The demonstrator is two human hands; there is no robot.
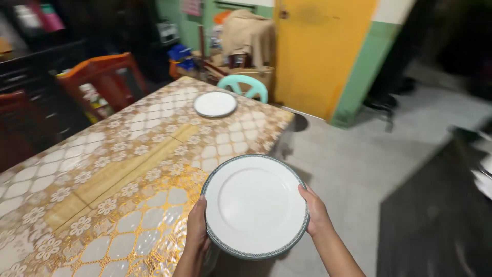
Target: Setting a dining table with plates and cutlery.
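Note:
A white plate with a grey-green patterned rim (253, 204) is held level in front of me, just past the near right corner of the table. My left hand (197, 228) grips its left edge and my right hand (313, 209) grips its right edge. There seems to be more than one plate stacked, judging by the thick edge at the bottom. A second, matching white plate (215, 104) lies flat on the table (128, 179) near its far end. The table wears a glossy gold and white flowered cover.
A red wooden chair (105, 82) stands at the table's left side and a teal plastic chair (245, 85) at its far end. Behind are a yellow door (318, 51), a green wall and cluttered boxes. Grey tiled floor (353, 164) lies to the right, with a dark surface (435, 215) at far right.

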